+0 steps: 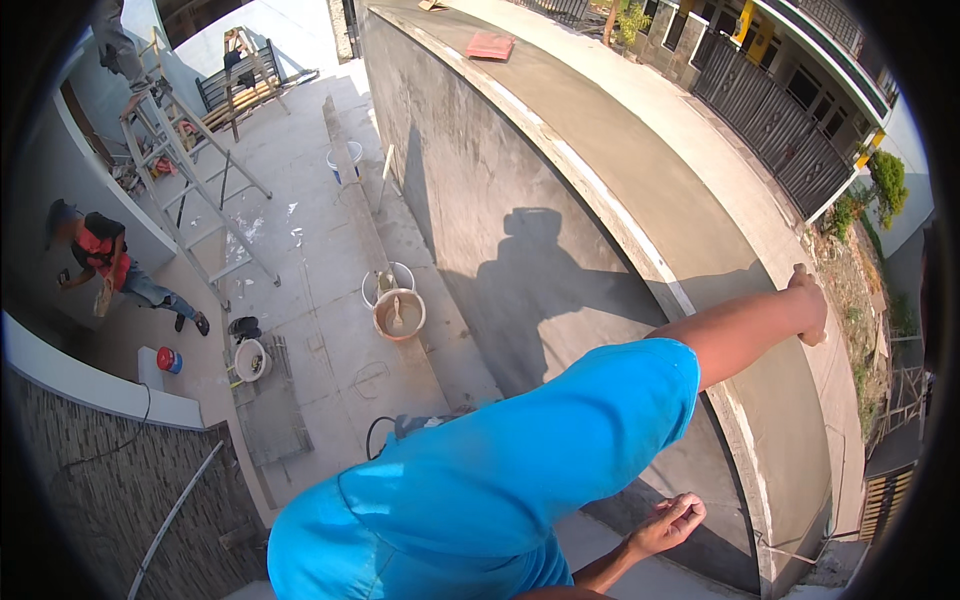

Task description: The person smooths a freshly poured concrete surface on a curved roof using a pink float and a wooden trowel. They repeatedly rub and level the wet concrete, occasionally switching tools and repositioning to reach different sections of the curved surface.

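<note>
My left arm, in a blue sleeve [560,420], reaches across to the right over the wall's smooth grey top [690,220]. At the end of it my left hand [808,308] is closed by the wall's outer edge. What its fingers hold, if anything, is hidden, and I cannot tell whether it touches the edge. Lower down, my right hand [670,524] is in front of the wall's inner face [500,200], its fingers curled together with nothing showing in them. My shadow falls on that face.
A reddish flat piece [489,46] lies farther along the wall top. Below, a brown bucket [400,316] with a brush stands on a long plank [355,215]. A ladder [195,190] with someone's legs on it and a person in red and black [100,250] are at left.
</note>
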The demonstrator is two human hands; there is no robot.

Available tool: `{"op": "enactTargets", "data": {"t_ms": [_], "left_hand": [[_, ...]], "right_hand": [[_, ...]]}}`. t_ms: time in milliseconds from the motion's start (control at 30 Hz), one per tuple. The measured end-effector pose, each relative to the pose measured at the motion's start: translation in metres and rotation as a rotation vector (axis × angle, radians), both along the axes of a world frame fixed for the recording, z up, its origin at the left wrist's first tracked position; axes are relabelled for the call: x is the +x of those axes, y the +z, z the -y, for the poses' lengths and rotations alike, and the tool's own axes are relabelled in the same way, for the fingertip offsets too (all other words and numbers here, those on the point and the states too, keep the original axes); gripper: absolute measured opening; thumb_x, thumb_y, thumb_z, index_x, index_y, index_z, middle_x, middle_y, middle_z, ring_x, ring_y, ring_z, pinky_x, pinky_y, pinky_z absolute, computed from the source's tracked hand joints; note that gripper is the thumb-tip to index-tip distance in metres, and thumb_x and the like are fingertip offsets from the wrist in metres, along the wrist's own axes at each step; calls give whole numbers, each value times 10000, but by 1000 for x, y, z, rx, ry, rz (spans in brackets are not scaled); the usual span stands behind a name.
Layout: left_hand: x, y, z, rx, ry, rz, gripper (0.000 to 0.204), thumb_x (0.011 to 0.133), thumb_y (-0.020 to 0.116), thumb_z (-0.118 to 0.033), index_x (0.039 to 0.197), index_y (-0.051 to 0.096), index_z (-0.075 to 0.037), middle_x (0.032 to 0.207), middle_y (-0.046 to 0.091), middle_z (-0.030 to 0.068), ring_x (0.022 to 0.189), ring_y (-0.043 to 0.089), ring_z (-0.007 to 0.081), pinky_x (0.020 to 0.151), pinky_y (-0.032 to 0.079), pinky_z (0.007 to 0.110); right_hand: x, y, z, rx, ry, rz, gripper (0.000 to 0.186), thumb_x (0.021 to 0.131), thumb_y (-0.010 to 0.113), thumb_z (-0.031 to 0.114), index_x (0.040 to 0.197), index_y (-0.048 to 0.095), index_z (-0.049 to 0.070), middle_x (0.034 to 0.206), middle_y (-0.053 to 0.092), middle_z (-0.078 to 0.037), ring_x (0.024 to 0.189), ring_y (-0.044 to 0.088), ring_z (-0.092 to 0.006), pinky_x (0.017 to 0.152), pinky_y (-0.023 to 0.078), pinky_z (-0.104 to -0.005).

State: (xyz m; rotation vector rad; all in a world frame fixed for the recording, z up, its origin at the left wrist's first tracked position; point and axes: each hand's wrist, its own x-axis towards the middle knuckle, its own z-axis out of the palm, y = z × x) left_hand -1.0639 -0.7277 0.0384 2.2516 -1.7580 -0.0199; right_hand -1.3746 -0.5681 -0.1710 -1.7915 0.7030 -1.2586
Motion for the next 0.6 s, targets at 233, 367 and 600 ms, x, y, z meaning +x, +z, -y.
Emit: {"op": "enactTargets", "data": {"t_ms": [233, 367, 600], "left_hand": [[41, -4, -18, -63, -20, -27, 659, 973, 403, -590, 1284, 649, -64, 1379, 563, 176, 1387, 405, 317, 1140, 205, 546], [55, 0, -20, -14, -93, 81, 678, 974, 383, -605, 1281, 649, -62, 1393, 549, 195, 1394, 395, 332, 1181, 141, 566], [82, 10, -22, 93, -100, 129, 644, 963, 369, -649, 1381, 595, -213, 1382, 589, 57, 1344, 449, 289, 1120, 199, 580]], "right_hand": [[85, 17, -30, 288, 91, -158, 365, 1038, 525, 306, 1275, 464, 36, 1011, 564, -81, 852, 591, -172, 672, 485, -337], [102, 6, -13, 398, 42, -158, 442, 986, 582, 401, 1230, 359, 107, 1012, 597, -64, 872, 616, -186, 641, 488, -331], [109, 19, -21, 376, 3, -165, 357, 967, 561, 283, 1065, 606, -57, 993, 663, -220, 852, 681, -281, 594, 570, -349]]}}
